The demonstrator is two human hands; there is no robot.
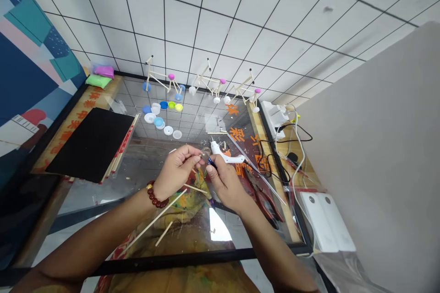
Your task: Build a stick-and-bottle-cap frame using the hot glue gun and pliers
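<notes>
My left hand point(177, 168) is closed in a pinch on a thin wooden stick above the glass table point(144, 165); a red bead bracelet point(155, 197) circles its wrist. My right hand point(225, 183) is closed on a small dark blue tool point(211, 162) whose tip meets the left fingers. A white glue gun point(227, 154) lies just beyond the hands. Loose wooden sticks point(161, 219) lie below them on the glass.
Three stick bicycle models point(161, 80) point(208, 83) point(245, 91) stand at the back against the tiled wall. Coloured bottle caps point(161, 114) sit before them. A black mat point(91, 144) lies left. Red pliers point(263, 194), a power strip point(277, 114), cables and white boxes point(326, 226) are right.
</notes>
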